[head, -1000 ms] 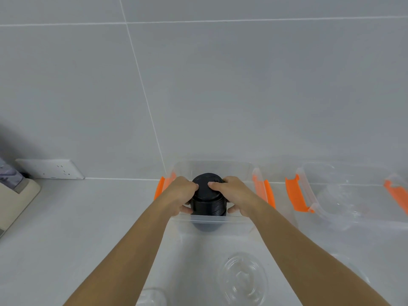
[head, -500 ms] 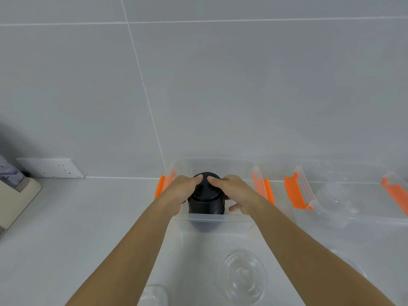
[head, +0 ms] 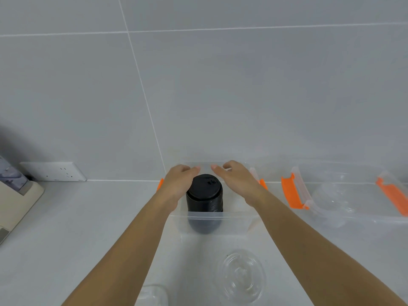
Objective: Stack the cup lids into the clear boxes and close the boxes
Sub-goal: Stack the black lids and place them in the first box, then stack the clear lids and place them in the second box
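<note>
Flanking the black stack of round plastic cup lids (head: 204, 196), left hand (head: 176, 184) and right hand (head: 237, 181) hover with fingers loosely spread, gripping nothing, over the clear rectangular plastic box (head: 216, 219).

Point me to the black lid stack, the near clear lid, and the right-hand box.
black lid stack (head: 204, 187), head view, top face
clear lid (head: 241, 276), head view, centre dome
right box (head: 344, 214), head view, near rim

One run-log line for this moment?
black lid stack: in clear box | left hand: open | right hand: open | box: unclosed
</note>
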Demonstrator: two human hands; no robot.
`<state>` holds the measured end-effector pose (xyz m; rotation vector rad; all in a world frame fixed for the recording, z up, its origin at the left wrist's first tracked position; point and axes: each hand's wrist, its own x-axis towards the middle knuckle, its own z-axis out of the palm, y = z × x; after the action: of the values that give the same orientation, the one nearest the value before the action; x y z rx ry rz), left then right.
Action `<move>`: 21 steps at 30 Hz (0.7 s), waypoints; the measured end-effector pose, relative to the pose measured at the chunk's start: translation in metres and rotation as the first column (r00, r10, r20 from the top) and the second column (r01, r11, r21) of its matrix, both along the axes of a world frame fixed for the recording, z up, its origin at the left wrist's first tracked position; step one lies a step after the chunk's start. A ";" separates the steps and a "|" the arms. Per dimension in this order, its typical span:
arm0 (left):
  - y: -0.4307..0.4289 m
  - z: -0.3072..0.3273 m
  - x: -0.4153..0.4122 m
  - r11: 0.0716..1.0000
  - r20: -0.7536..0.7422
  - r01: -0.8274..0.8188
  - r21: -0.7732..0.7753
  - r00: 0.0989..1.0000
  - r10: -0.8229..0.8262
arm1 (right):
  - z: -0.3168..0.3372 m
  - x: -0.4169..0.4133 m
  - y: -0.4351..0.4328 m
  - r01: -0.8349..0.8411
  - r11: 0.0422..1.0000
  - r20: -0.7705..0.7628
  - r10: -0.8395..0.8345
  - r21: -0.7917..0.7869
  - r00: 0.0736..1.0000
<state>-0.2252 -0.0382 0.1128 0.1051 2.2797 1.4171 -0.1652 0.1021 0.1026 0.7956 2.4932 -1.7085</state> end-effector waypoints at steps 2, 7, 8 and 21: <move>-0.002 0.013 0.008 0.999 -0.106 -0.009 0.037 0.994 0.013 | 0.011 0.006 0.001 0.017 1.000 -0.062 -0.015 0.025 0.998; -0.012 0.035 0.039 0.999 -0.478 0.003 0.038 0.878 0.015 | 0.033 0.031 0.000 0.091 0.992 -0.254 -0.066 0.087 0.965; -0.014 0.038 0.047 1.000 -0.529 0.007 0.027 0.849 0.008 | 0.035 0.038 -0.002 0.102 0.990 -0.289 -0.071 0.096 0.955; -0.028 -0.028 0.141 0.958 -0.748 0.228 0.171 0.664 -0.024 | -0.014 0.144 -0.024 0.189 0.956 -0.502 -0.053 0.224 0.863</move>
<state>-0.0837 -0.0660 0.0843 1.1019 2.5866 1.8036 -0.0216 0.0779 0.0881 0.5950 3.1298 -1.8308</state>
